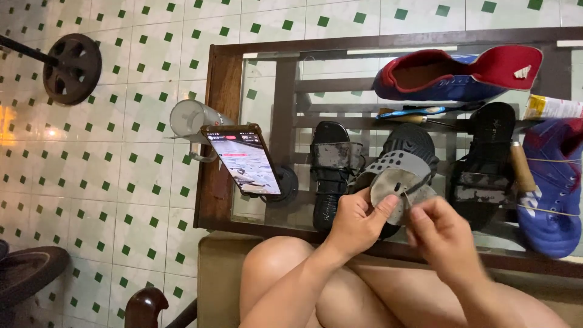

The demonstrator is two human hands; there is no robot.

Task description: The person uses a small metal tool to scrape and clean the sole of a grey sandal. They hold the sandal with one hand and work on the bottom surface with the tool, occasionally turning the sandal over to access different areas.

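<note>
Centrally, a grey sandal (398,176) is held over the glass desk (267,79): left hand (355,222) grip closed on its sole, right hand (443,234) pinching its strap; phone (243,161) alongside.

Soft indoor light, glare on the glass table (267,85), right hand (446,234) motion-blurred.

I see both of my hands bare, the left hand (355,222) and the right hand (442,235) without gloves, rings or a watch; both forearms are uncovered, no sleeve reaching into view; my knees and thighs show bare as well below them; no clothing of mine appears anywhere in the head view.
</note>
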